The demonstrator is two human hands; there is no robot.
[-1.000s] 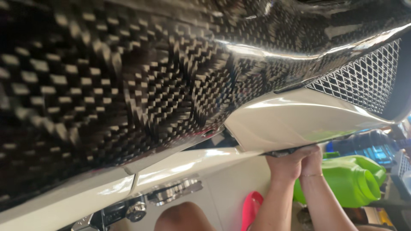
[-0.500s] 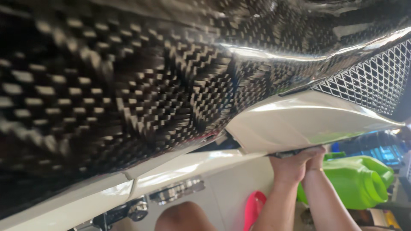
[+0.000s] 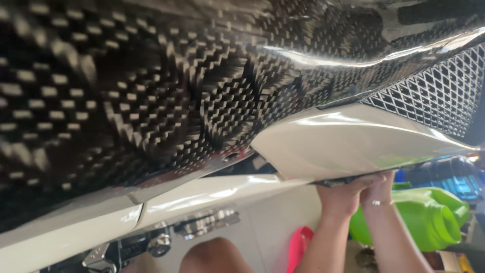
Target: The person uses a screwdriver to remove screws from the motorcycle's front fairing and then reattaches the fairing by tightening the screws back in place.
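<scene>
Overhead, glossy white panel [image 3: 348,144], smooth and curved, below woven carbon-fibre shell [image 3: 151,86]. Both hands press its lower edge: left hand [image 3: 343,194], right hand [image 3: 380,188]; finger closure unclear. Green jug [image 3: 429,217] beneath.

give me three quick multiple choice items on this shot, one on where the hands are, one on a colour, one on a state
1. Where are the two hands?
A. on the mesh grille
B. under the lower edge of the white panel
C. on the green jug

2. What colour is the jug behind the forearms?
A. green
B. red
C. white

3. How are the hands placed?
A. apart, hanging free
B. both gripping the pink thing
C. side by side, pressed up against the panel edge

Answers:
1 B: the left hand and right hand meet the underside of the white panel.
2 A: the jug is bright green.
3 C: fingers of both reach the panel edge, close together; the pink thing lies untouched.
</scene>
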